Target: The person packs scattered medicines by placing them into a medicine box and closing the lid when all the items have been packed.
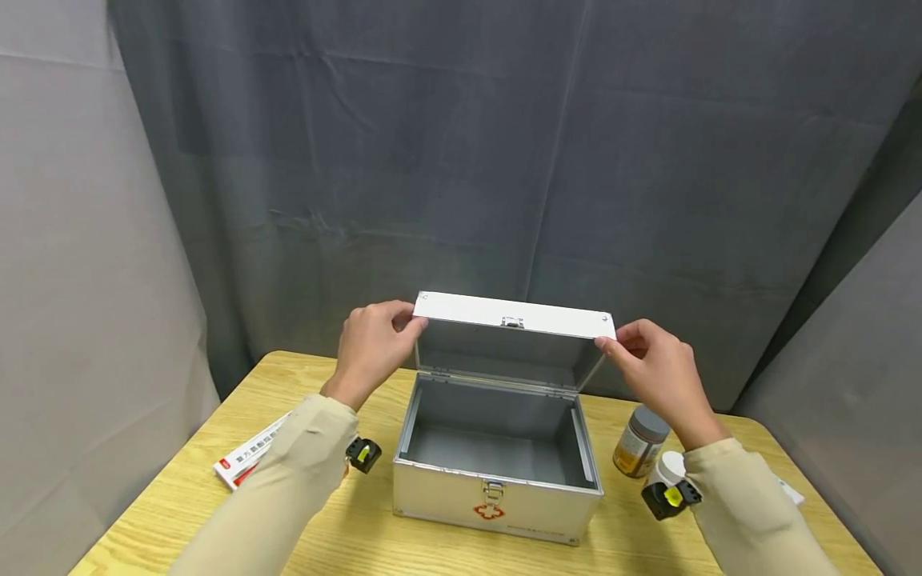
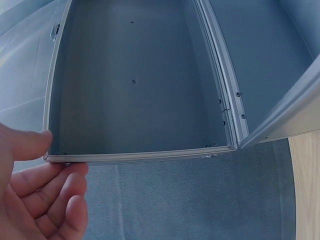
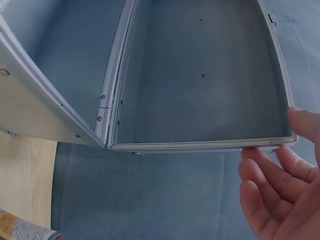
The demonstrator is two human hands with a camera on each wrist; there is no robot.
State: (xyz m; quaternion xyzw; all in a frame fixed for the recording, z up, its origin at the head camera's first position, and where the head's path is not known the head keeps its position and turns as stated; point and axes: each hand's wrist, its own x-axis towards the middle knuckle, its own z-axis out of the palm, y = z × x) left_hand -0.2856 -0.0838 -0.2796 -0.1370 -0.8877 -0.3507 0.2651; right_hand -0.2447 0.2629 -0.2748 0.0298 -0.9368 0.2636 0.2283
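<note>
Box (image 1: 439,490) is silver-wht w/ grey int (image 1: 497,444) & red emblem (image 1: 489,512). Table (image 1: 353,528) shows yel woodgrain. Rear curtain (image 1: 446,160) is dk grey.

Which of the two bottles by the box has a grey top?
The farther one: the grey-topped jar with orange on its label. The other, the white-capped bottle, stands nearer the viewer, partly hidden behind the black wrist camera.

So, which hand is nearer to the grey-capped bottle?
Right. The right hand pinches the right corner of the lid of the first-aid box, above the grey-capped bottle in the head view; the left hand pinches the left corner, across the box from the bottle.
</note>
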